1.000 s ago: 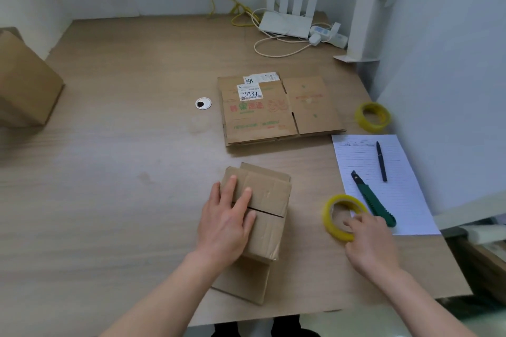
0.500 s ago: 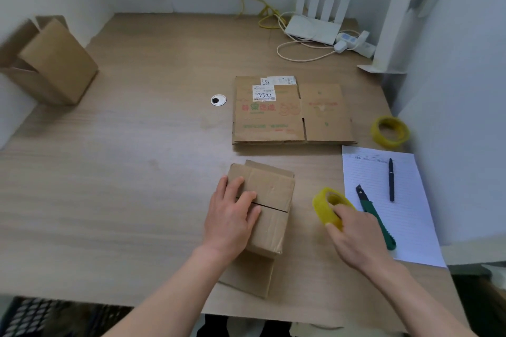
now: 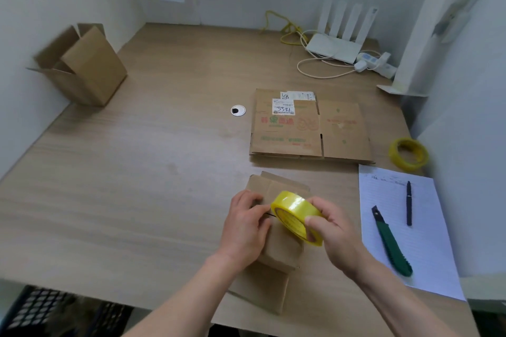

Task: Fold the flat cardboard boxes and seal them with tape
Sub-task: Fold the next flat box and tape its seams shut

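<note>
Near the table's (image 3: 137,172) near edge, the right hand (image 3: 332,230) pinches a yellow tape roll (image 3: 297,216) over the folded box (image 3: 282,249), left hand (image 3: 245,223) fingers curled, pressing its flaps.

Two arms come in from the bottom — both are bare, with no sleeves showing. The left hand (image 3: 244,224) and the right hand (image 3: 335,232) wear nothing — no gloves, rings or watch. Short, plain nails show on the fingers.
</note>
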The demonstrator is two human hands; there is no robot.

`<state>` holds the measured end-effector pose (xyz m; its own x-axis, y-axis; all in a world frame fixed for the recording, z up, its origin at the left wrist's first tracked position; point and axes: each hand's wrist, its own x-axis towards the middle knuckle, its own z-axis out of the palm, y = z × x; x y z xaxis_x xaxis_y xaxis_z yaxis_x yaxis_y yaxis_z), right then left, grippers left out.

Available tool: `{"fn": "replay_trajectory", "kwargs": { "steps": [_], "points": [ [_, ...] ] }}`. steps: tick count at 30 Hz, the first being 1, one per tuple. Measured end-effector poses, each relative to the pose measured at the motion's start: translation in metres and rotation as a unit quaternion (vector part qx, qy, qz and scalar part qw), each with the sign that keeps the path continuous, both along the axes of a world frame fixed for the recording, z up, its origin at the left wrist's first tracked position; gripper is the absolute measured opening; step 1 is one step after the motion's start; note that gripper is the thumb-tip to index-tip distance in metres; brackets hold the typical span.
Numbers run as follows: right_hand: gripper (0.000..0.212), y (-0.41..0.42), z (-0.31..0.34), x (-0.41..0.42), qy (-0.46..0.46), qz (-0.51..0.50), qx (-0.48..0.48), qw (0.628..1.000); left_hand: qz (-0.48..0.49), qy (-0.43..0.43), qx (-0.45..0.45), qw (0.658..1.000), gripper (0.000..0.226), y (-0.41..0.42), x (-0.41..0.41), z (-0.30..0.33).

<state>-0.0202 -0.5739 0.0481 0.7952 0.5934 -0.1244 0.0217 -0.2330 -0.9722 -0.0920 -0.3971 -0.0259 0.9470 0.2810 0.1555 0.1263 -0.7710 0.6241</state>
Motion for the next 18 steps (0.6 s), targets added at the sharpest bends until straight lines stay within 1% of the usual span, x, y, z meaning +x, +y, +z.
{"fn": "replay_trajectory", "kwargs": {
  "steps": [3, 5, 7, 9, 11, 12, 15, 17, 18],
  "points": [
    [0.016, 0.008, -0.005, 0.003, 0.008, -0.006, -0.014, 1.0, 0.038, 0.005, -0.112, 0.993, 0.036, 0.013, 0.0, 0.014],
    [0.02, 0.01, -0.005, 0.007, 0.007, 0.002, -0.028, 1.0, 0.044, -0.014, -0.18, 0.982, 0.037, 0.019, 0.005, 0.029],
    [0.021, 0.013, -0.006, 0.011, 0.005, 0.005, -0.038, 0.999, 0.01, -0.007, -0.248, 0.969, 0.032, 0.021, 0.016, 0.045],
    [0.021, 0.016, -0.005, 0.013, 0.003, 0.008, -0.05, 0.999, -0.031, 0.055, -0.306, 0.95, 0.03, 0.023, 0.031, 0.058],
    [0.018, 0.018, -0.004, 0.014, 0.001, 0.013, -0.063, 0.998, -0.068, 0.123, -0.362, 0.922, 0.027, 0.027, 0.041, 0.065],
    [0.017, 0.019, -0.004, 0.014, 0.003, 0.015, -0.069, 0.998, -0.081, 0.143, -0.389, 0.906, 0.025, 0.029, 0.044, 0.068],
    [0.014, 0.02, -0.002, 0.015, 0.007, 0.02, -0.081, 0.997, -0.113, 0.163, -0.437, 0.877, 0.021, 0.034, 0.049, 0.073],
    [0.013, 0.021, 0.0, 0.015, -0.005, 0.025, -0.093, 0.995, -0.115, 0.162, -0.444, 0.873, 0.017, 0.037, 0.05, 0.075],
    [0.016, 0.021, 0.001, 0.015, -0.012, 0.027, -0.097, 0.995, -0.111, 0.159, -0.448, 0.873, 0.016, 0.037, 0.051, 0.074]
  ]
}}
